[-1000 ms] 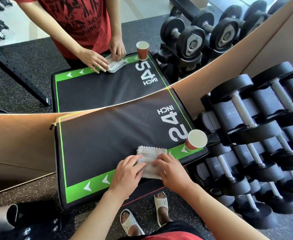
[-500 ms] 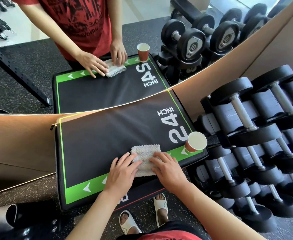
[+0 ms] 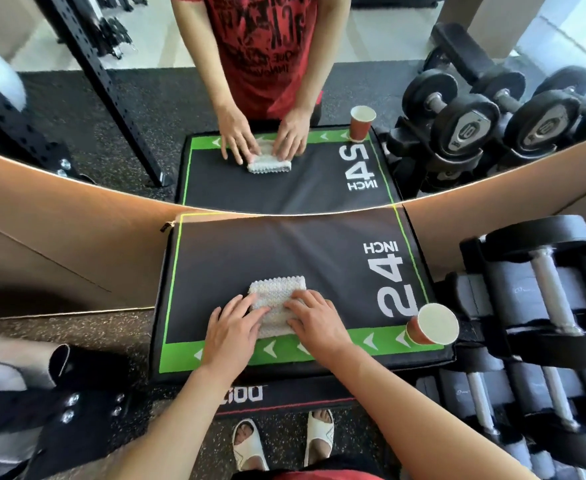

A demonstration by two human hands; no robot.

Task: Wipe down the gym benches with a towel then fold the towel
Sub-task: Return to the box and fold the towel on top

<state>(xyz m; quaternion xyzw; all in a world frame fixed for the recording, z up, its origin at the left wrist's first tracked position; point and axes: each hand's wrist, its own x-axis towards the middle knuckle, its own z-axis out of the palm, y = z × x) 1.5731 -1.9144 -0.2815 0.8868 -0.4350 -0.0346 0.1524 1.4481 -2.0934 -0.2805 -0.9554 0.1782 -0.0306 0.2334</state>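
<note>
Two flat palms on a folded white knobbly towel (image 3: 277, 299): left hand (image 3: 230, 332) and right hand (image 3: 319, 323), fingers straight, pressing it onto the black green-edged padded desk (image 3: 302, 258). Red paper cup (image 3: 431, 325) at the right corner.

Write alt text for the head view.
Both hands, left hand and right hand, press flat on a folded white textured towel on a black, green-bordered padded gym box. A red paper cup stands at its right corner, facing a mirror.
</note>
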